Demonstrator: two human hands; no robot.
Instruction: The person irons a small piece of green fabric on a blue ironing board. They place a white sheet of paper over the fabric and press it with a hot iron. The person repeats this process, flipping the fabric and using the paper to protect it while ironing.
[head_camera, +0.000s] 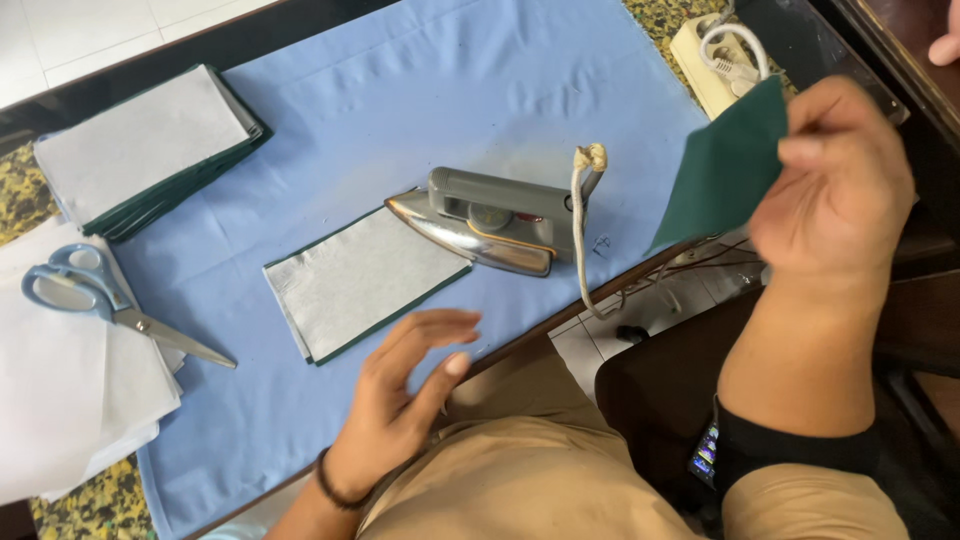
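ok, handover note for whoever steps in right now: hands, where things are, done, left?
Left hand: open, empty, hovering over the blue ironing cloth near the table edge.
Right hand: raised off to the right, pinching a dark green fabric piece.
Electric iron: resting on one end of a grey-faced, green-edged piece lying flat mid-cloth.
Done, by the look of it: a stack of similar pieces at the far left.
Left: the piece under the iron and the held one.
Scissors lie on white sheets, left.
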